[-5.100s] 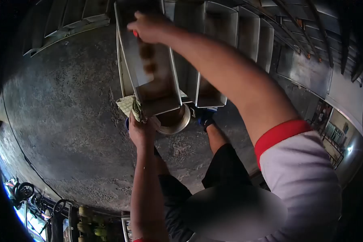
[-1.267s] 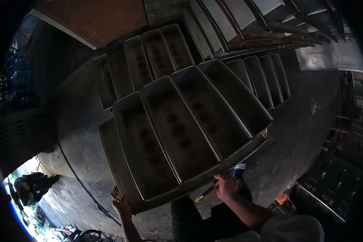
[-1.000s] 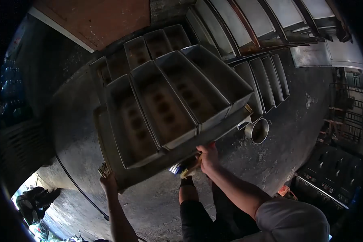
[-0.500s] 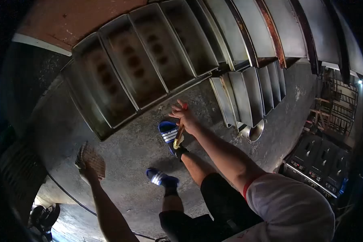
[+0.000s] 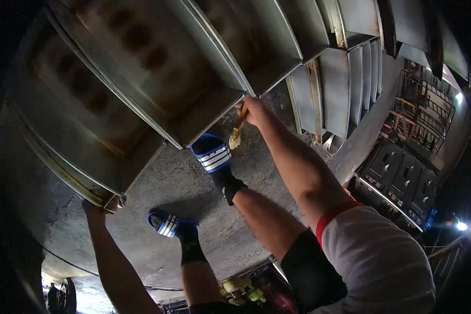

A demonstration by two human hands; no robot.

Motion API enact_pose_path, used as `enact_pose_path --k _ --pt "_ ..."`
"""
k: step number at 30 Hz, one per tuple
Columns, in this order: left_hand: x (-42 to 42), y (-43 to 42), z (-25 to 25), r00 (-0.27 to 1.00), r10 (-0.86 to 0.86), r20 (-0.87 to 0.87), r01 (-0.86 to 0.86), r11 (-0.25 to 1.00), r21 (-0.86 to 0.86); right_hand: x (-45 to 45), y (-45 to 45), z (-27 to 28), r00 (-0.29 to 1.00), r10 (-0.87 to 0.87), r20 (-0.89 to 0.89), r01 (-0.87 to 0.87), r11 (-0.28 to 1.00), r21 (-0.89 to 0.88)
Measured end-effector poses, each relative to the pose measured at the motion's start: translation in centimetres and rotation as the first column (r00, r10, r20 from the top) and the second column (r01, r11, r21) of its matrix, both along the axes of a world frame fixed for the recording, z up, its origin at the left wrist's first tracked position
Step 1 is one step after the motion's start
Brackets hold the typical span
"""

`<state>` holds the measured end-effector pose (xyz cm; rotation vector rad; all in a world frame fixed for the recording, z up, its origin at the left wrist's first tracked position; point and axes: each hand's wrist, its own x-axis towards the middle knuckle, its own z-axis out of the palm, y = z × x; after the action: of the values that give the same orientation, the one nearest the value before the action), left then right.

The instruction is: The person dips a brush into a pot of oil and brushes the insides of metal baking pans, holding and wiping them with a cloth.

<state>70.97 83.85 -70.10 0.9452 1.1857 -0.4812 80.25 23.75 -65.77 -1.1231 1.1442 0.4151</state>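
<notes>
The light is dim, the trays (image 5: 193, 68) brown and shadowy inside, slightly soft in detail. White lights (image 5: 461, 226) glare beyond the right edge of the floor (image 5: 230, 230); brightness bleaches its lower left corner. Fisheye distortion bows straight lines; black vignetting swallows the borders.

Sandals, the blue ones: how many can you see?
2. The first sandal is just left of the brush in the picture; the second sandal is lower and further left. Both are worn; no others show.
</notes>
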Motion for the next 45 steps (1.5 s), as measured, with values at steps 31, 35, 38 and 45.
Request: enact_pose_path --k 31,35,38,45 --pt "0.9 -10.6 12.6 0.993 -0.092 0.069 0.044 0.859 0.510 5.1 28.3 16.4 0.983 0.168 -0.077 -0.174 0.982 -0.073" --pt "5.9 -11.3 17.0 0.966 -0.222 -0.133 0.256 0.890 0.378 4.3 33.1 14.8 0.983 0.186 -0.010 -0.185 0.966 -0.179" --pt "4.5 -11.1 16.8 0.930 -0.271 -0.247 0.357 0.826 0.437 4.6 34.2 17.7 0.980 0.199 -0.027 -0.196 0.977 0.081" --pt "-4.8 -11.5 20.4 0.956 -0.245 -0.165 0.294 0.830 0.473 -0.2 27.3 22.0 0.499 0.852 0.160 -0.807 0.524 -0.271"
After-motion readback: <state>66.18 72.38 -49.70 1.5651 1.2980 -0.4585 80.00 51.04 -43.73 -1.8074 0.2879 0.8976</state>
